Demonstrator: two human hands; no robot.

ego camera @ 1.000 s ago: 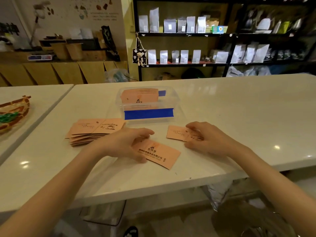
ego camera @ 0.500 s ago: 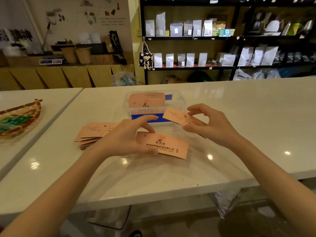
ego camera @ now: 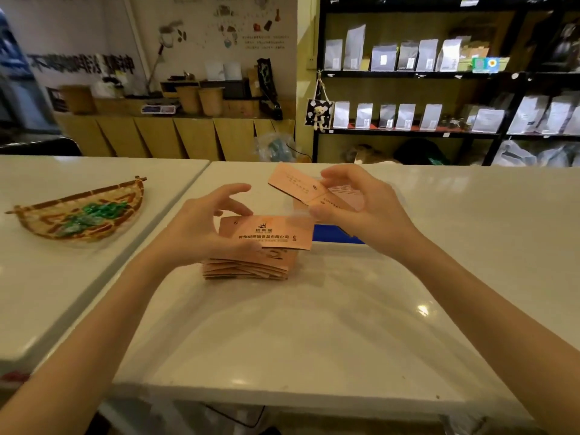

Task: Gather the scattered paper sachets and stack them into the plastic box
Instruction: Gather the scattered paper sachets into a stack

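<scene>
My left hand (ego camera: 201, 227) grips a pink paper sachet with dark print (ego camera: 270, 235) and holds it above the table. Under it lies a stack of pink sachets (ego camera: 248, 266) on the white table (ego camera: 314, 324). My right hand (ego camera: 361, 211) pinches two more pink sachets (ego camera: 295, 183), raised and tilted. The clear plastic box with blue tape (ego camera: 332, 233) stands behind both hands and is mostly hidden by them.
A woven basket with green items (ego camera: 81, 215) sits on the neighbouring table at the left. A gap runs between the two tables. Shelves of bags (ego camera: 408, 58) and a wooden counter (ego camera: 175, 133) stand at the back.
Both hands have lifted their sachets off the table and brought them up toward each other. The view has tilted up, and the stack now lies under my left hand.
</scene>
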